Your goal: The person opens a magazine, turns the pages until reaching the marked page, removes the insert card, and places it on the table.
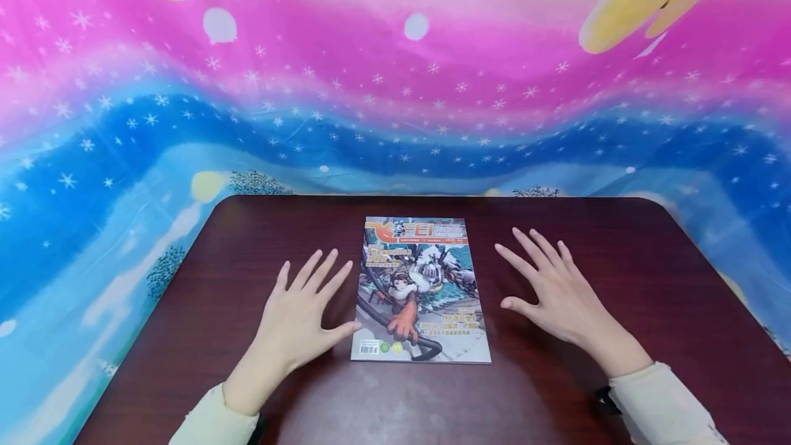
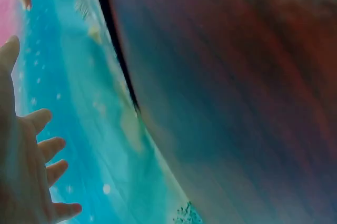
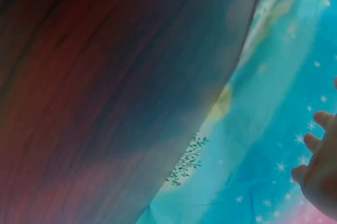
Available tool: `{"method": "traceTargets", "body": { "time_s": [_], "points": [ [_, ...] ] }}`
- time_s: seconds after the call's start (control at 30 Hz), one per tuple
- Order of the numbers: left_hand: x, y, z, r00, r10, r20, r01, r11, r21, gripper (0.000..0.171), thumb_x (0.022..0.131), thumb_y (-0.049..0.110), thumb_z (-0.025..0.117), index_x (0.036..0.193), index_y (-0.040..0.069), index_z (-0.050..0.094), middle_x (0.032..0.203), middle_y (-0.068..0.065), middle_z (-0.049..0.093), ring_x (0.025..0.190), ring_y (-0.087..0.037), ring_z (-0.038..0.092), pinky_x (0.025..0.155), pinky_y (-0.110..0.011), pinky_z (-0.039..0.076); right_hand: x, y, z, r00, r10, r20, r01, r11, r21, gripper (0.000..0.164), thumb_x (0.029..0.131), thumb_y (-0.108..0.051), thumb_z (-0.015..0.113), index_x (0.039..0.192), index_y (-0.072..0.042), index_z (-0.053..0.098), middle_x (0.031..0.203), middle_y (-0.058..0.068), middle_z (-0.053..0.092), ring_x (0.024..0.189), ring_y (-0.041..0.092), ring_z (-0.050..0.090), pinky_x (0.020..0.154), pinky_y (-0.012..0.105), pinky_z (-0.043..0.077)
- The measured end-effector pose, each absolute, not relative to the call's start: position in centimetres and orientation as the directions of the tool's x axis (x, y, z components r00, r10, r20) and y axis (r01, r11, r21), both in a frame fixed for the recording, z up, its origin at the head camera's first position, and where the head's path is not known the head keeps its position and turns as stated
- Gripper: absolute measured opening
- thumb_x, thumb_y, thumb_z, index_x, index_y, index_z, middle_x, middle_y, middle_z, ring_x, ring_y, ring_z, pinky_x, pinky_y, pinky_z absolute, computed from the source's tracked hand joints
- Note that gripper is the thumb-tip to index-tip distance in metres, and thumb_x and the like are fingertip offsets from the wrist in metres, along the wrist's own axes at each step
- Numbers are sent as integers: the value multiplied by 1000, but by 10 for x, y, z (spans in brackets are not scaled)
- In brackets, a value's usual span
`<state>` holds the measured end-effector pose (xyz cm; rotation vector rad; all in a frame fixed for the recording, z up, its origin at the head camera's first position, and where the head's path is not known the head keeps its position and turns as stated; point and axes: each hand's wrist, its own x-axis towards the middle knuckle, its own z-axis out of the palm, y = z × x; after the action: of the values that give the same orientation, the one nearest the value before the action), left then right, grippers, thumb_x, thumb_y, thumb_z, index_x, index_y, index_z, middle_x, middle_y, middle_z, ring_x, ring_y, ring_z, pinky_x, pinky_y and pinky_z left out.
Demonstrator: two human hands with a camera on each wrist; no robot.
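Observation:
A magazine (image 1: 420, 290) with a colourful illustrated cover lies closed on the dark red-brown table (image 1: 408, 404). On its left side is my left hand (image 1: 303, 321), fingers spread and straight, the thumb tip close to the magazine's lower left edge; whether it touches cannot be told. My right hand (image 1: 553, 294) is held apart from the magazine on the other side, its fingers also spread, holding nothing. The left wrist view shows the left hand (image 2: 26, 155) at the frame's left edge with fingers extended. Only part of the right hand (image 3: 321, 166) appears in the right wrist view.
Behind the table hangs a pink and blue cloth (image 1: 383, 101) printed with snowflakes, which also runs down along both sides. The table's far edge (image 1: 445, 196) meets this cloth. Pale sleeves (image 1: 664, 407) cover both forearms, with a dark band (image 1: 607, 400) at the right wrist.

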<state>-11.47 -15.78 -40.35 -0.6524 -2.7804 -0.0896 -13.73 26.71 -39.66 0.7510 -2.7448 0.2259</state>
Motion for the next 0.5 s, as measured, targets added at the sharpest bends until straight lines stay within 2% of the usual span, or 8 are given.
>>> {"method": "traceTargets", "body": {
  "time_s": [0.13, 0.3, 0.5],
  "points": [
    [-113, -155, -408, -835, 474, 279, 486, 874, -29, 91, 80, 79, 54, 153, 26, 39, 160, -3, 32, 147, -27, 25, 114, -64, 18, -137, 267, -399, -814, -498, 299, -548, 829, -109, 88, 82, -47, 77, 156, -27, 34, 163, 10, 21, 149, 36, 15, 114, 65, 13],
    [-110, -153, -414, -798, 547, 254, 558, 829, -31, 88, 83, 79, 52, 152, 26, 42, 159, -3, 34, 146, -26, 29, 113, -62, 23, -132, 265, -404, -800, -533, 276, -583, 799, -146, 88, 83, -46, 77, 156, -27, 33, 164, 5, 19, 148, 37, 17, 116, 62, 10],
    [-107, -144, -420, -799, 580, 158, 591, 806, 37, 85, 84, 78, 51, 152, 26, 42, 158, -3, 36, 146, -28, 29, 112, -62, 26, -125, 261, -411, -777, -582, 238, -622, 768, -152, 85, 85, -48, 74, 156, -29, 32, 164, 0, 17, 149, 34, 15, 116, 61, 13]
  ]
}}
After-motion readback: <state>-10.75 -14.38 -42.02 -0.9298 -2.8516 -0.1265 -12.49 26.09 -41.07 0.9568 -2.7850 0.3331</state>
